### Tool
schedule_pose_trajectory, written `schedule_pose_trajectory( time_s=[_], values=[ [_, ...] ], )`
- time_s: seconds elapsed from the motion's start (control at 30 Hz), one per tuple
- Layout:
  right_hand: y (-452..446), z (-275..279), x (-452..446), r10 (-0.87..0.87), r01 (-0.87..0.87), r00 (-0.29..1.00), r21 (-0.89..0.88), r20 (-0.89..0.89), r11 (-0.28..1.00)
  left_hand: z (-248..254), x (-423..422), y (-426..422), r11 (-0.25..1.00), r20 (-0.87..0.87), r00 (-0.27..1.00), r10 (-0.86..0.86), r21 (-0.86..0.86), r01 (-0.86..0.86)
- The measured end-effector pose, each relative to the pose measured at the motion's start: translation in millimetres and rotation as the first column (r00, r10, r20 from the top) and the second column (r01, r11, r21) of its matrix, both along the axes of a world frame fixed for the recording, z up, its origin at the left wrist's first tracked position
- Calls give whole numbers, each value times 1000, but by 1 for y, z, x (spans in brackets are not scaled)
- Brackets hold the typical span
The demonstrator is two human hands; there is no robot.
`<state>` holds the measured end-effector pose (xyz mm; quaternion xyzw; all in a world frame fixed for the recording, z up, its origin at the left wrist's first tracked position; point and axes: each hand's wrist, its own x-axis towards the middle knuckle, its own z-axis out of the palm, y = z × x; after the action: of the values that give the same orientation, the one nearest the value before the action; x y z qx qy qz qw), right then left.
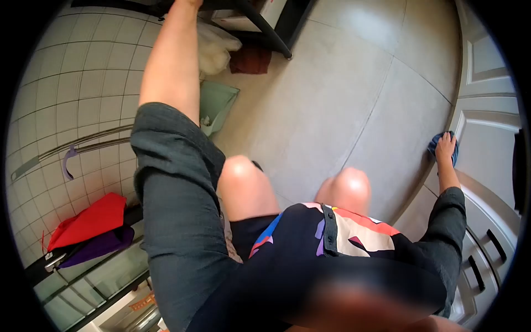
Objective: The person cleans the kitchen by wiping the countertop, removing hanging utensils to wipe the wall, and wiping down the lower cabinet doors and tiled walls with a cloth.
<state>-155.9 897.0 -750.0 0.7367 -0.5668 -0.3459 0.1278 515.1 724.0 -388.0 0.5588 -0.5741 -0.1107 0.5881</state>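
Observation:
My right hand [445, 147] is on a bunched dark blue cloth [432, 145], low down against the white cabinet front [481, 141] where it meets the floor. Its fingers lie over the cloth, which shows on both sides of the hand. My left arm stretches up to the top edge of the view, beside a black-framed rack [265, 27]. Only the wrist end of my left hand [191, 2] shows there; its fingers are cut off, so what it touches is hidden.
Grey floor tiles [332, 94] lie before my bent knees. Near the rack are a clear plastic bag [213, 55], a dark red cloth [250, 60] and a green dustpan-like piece [217, 102]. Red [91, 221] and purple [102, 248] cloths hang by the tiled wall at left.

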Motion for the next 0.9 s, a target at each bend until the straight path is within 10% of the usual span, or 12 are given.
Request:
schedule_pose_trajectory(
  time_s=[0.23, 0.43, 0.53, 0.63, 0.73, 0.9],
  values=[
    [48, -5, -1, 82, -81, 997, 72, -9, 994, -1, 5, 3, 991, -14, 991, -133, 31, 133],
    [56, 49, 52, -238, 188, 960, 290, 149, 938, -3, 12, 5, 960, -68, 958, -278, 6, 279],
    [47, 10, 39, -481, 447, 228, 348, 846, 824, -10, 13, 5, 940, -122, 932, -340, -48, 337],
    [16, 31, 104, -546, 273, -575, 772, 609, 574, -10, 18, 4, 929, -146, 919, -367, -1, 371],
    [-21, 107, 235, -362, 170, -832, 815, 420, 555, -9, 19, 5, 918, -162, 904, -395, -20, 397],
    [-112, 156, 413, -375, -152, -896, 631, 237, 761, -15, 23, 0, 887, -126, 879, -460, -109, 449]
  ],
)
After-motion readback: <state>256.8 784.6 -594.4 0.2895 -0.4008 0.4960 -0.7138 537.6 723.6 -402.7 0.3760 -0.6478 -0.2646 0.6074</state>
